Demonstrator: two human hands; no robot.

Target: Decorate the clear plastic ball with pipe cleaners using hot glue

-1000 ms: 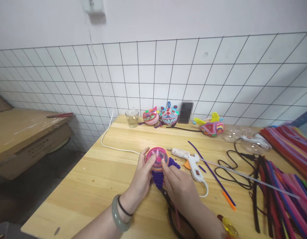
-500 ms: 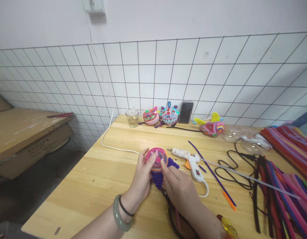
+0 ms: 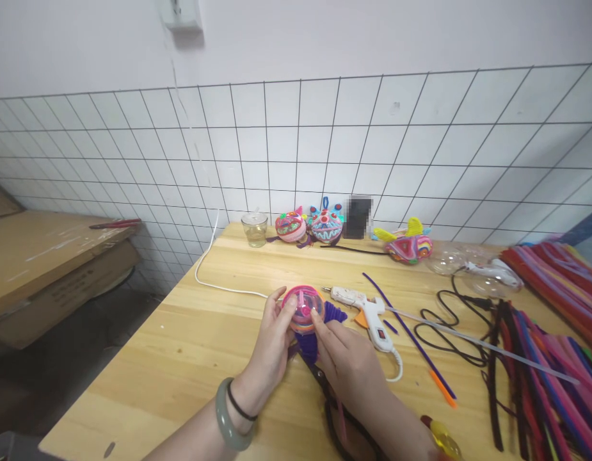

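Free tabletop (image 3: 180, 365) at near left, glue gun (image 3: 372, 314) in the way beside right hand (image 3: 351, 365).

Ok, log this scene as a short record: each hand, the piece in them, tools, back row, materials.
Left hand: holding round pink piece, thumb on top
Right hand: fingertips at the piece's right side
Piece: striped side, purple flaps beside it
Tools: glue gun lying to the right; scissors partly under right hand
Back row: glass, pink figure, blue-eared figure, yellow-finned figure
Materials: multicoloured fuzzy stems, far right
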